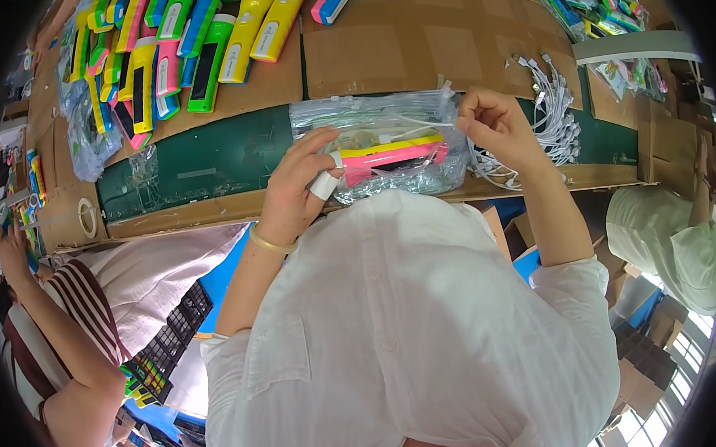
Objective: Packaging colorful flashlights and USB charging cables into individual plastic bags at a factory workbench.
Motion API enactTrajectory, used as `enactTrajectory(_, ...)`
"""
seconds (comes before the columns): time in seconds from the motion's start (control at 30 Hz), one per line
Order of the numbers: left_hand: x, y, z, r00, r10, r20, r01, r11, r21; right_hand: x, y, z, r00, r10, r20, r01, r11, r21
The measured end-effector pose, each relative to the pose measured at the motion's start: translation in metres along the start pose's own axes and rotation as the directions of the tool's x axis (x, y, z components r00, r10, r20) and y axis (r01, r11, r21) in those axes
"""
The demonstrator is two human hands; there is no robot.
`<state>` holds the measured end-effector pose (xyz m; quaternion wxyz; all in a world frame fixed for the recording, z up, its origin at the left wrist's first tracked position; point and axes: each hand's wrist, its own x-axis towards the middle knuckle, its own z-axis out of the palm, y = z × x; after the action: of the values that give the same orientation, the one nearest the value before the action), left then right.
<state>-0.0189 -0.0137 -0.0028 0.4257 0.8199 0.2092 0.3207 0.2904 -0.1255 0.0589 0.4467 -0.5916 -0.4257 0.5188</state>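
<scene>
In front of me, a pink-and-yellow flashlight (403, 151) lies in a clear plastic bag (444, 174), on top of a pile of similar flat bags (368, 108). My left hand (297, 182) is closed at the bag's left end, by the flashlight, with a white wrap around a finger. On the right, my right hand (494, 126) pinches the end of a white cable (422, 124), which runs left over the bag. Its fingertips partly hide that end. A loose bundle of white cables (559, 120) lies just beyond this hand.
Many yellow, green, pink and blue flashlights (235, 48) lie at the far left on cardboard (414, 50). Filled bags (593, 5) sit far right, near a grey bar (636, 48). A tape roll (87, 217) is at left. A person's arm (64, 328) is nearby left; another person (670, 239) stands right.
</scene>
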Motion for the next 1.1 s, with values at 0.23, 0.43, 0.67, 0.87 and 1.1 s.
enactTrajectory(0.23,-0.005,-0.001,0.0,0.999,-0.053,-0.004,0.052,0.998,-0.047,-0.013,-0.015,-0.013,0.98,-0.087,0.181,0.12,0.977,-0.179)
enactTrajectory(0.43,-0.005,0.002,0.002,0.996,-0.09,0.017,0.092,0.991,-0.093,-0.01,-0.018,0.002,0.982,-0.048,0.182,0.096,0.96,-0.264)
enactTrajectory(0.67,-0.014,0.004,0.0,0.999,-0.025,-0.025,0.023,0.997,-0.072,0.003,-0.03,0.008,0.992,0.093,0.081,-0.045,0.885,-0.463)
enactTrajectory(0.87,-0.019,0.01,-0.009,0.873,-0.465,-0.147,0.455,0.885,-0.097,0.039,-0.029,0.04,0.924,0.031,0.381,0.254,0.694,-0.674)
enactTrajectory(1.1,-0.012,0.025,0.001,0.911,-0.332,-0.243,0.295,0.939,-0.174,0.064,-0.02,0.094,0.88,-0.038,0.474,0.228,0.909,-0.35)
